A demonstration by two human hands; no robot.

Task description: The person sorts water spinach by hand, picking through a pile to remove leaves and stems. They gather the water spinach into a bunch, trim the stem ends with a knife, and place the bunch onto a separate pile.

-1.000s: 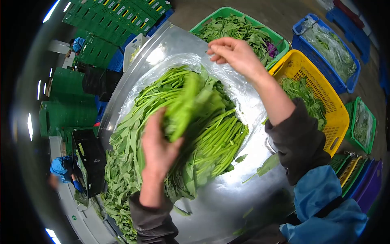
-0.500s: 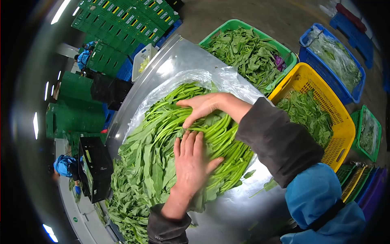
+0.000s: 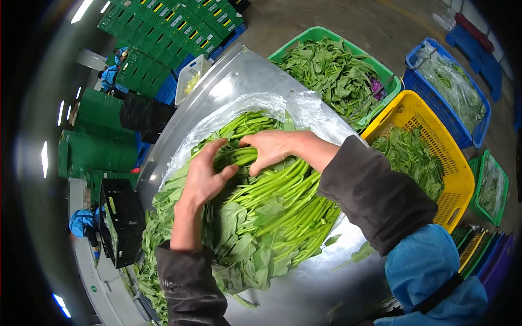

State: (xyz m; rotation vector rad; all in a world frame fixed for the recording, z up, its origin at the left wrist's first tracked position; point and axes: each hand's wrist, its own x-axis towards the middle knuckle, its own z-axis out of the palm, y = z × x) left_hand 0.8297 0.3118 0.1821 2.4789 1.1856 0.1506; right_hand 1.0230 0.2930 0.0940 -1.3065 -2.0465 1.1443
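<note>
A large heap of water spinach point(image 3: 293, 190), with long green stems and narrow leaves, lies on clear plastic film point(image 3: 321, 114) over a metal table point(image 3: 228, 81). My left hand point(image 3: 202, 176) curls round a bundle of stems at the heap's left, thumb and fingers on either side of it. Facing it, my right hand point(image 3: 272, 149) grips the same bundle from the right, with fingertips partly hidden among the stems. Leaves hang down below my left wrist.
Beyond the table stand a green crate of leafy greens point(image 3: 283, 51), a yellow basket point(image 3: 462, 179) and a blue crate point(image 3: 478, 133). Stacked green crates point(image 3: 157, 32) rise at upper left. A black crate point(image 3: 125, 233) and a co-worker in blue point(image 3: 81, 223) are at left.
My left hand has moved up and left from lying flat on the leaves to curling round the stems. My right hand has stayed nearly in place. More stems now show in the middle.
</note>
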